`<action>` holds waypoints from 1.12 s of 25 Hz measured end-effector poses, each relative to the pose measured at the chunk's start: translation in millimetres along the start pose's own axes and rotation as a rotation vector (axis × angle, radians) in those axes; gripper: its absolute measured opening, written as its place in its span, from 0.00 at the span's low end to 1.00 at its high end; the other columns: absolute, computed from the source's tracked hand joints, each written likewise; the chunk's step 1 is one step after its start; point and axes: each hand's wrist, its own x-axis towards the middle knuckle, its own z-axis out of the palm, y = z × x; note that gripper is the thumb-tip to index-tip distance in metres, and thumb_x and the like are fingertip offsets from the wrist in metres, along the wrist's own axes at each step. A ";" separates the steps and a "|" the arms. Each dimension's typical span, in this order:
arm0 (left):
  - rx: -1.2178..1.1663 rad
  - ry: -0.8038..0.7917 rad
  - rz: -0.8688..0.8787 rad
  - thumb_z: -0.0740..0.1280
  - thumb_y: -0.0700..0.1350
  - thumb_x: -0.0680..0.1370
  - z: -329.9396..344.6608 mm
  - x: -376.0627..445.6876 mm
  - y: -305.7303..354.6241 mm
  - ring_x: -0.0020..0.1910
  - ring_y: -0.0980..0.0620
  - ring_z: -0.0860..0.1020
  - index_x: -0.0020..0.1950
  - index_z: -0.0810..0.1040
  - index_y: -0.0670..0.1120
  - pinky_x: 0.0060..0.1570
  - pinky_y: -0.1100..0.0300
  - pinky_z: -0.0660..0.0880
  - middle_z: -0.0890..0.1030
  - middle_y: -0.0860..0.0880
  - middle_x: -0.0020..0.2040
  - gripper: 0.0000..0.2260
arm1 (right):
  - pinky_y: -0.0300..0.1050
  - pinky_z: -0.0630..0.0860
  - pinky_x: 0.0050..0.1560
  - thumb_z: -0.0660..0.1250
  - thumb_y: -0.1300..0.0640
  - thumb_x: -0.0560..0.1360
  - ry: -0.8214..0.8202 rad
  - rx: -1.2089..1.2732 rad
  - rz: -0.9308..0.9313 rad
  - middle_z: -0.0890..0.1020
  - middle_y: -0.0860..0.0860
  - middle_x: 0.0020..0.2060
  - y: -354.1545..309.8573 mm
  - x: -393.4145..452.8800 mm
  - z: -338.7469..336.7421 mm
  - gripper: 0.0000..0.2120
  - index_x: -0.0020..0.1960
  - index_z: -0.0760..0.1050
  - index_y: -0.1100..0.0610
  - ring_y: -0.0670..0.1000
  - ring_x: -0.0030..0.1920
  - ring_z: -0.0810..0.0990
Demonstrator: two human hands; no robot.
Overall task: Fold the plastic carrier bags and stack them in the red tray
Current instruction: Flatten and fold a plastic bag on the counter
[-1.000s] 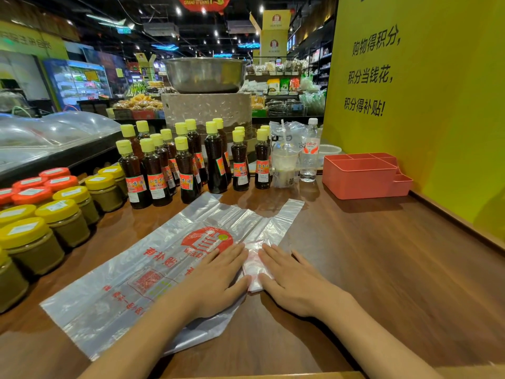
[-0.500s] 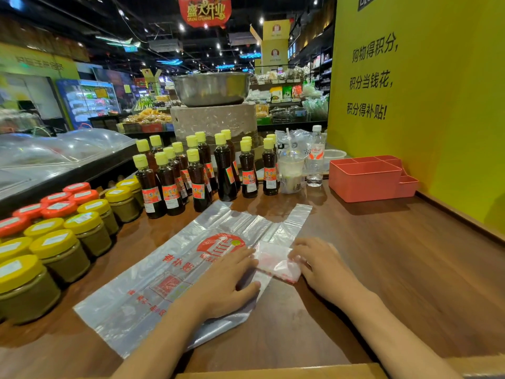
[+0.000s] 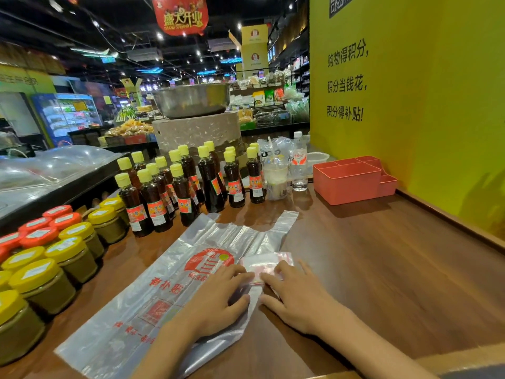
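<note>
A clear plastic carrier bag point(image 3: 142, 310) with red print lies flat on the wooden counter, its handles pointing toward the bottles. On its right edge sits a small folded bag point(image 3: 263, 265), a compact whitish packet with a red tint. My left hand point(image 3: 218, 299) lies flat with straight fingers on the big bag, fingertips touching the packet's left side. My right hand point(image 3: 296, 295) presses flat on the packet's right side. The red tray point(image 3: 345, 183) with several compartments stands at the back right against the yellow wall.
Dark sauce bottles point(image 3: 188, 187) with yellow caps stand in rows behind the bag. Jars point(image 3: 49, 280) with yellow and orange lids line the left edge. A drink cup point(image 3: 276, 181) and water bottle point(image 3: 299, 162) stand left of the tray. Bare wooden counter point(image 3: 382, 269) stretches to the right.
My right hand folded the small packet over, and both hands now press it flat again. The view has tilted upward a little.
</note>
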 end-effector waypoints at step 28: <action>0.032 0.004 0.072 0.50 0.62 0.83 69.2 152.3 162.6 0.79 0.58 0.50 0.81 0.53 0.56 0.78 0.54 0.46 0.53 0.57 0.81 0.27 | 0.52 0.64 0.70 0.50 0.38 0.83 -0.001 0.008 0.493 0.72 0.56 0.70 262.9 -42.6 -26.9 0.25 0.74 0.67 0.50 0.56 0.70 0.68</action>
